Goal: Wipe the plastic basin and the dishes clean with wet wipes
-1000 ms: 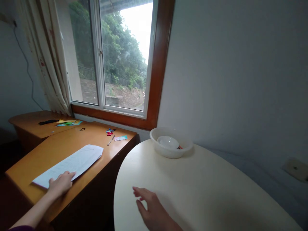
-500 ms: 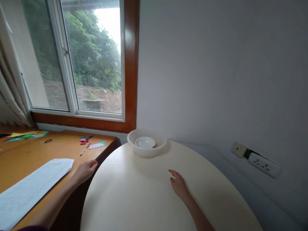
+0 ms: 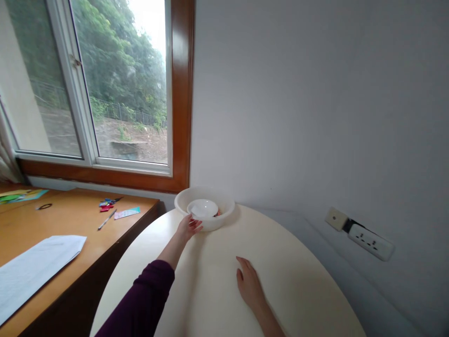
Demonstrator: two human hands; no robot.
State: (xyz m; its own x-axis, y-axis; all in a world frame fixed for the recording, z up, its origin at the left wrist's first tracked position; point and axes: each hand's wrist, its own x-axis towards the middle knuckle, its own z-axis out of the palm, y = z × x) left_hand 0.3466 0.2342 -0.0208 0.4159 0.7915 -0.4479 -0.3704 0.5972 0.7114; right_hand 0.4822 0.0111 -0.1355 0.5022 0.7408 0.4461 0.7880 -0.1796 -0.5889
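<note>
A white plastic basin (image 3: 224, 208) stands at the far edge of a round cream table (image 3: 298, 281), with a smaller white bowl (image 3: 202, 207) inside it and something reddish beside that bowl. My left hand (image 3: 188, 227) reaches forward in a dark purple sleeve and touches the basin's near rim with its fingers curled against it. My right hand (image 3: 249, 283) lies flat on the tabletop with fingers stretched out, holding nothing, a little in front of the basin.
To the left is a wooden desk (image 3: 70, 224) with a white paper sheet (image 3: 35, 267), a pen (image 3: 107, 219), coloured clips (image 3: 105, 205) and coloured paper scraps. A window (image 3: 87, 84) sits behind it. A wall socket (image 3: 368, 241) is at the right.
My left hand left the desk and paper and moved right and forward to the basin's rim. My right hand slid forward, then settled flat. The view turned right.
</note>
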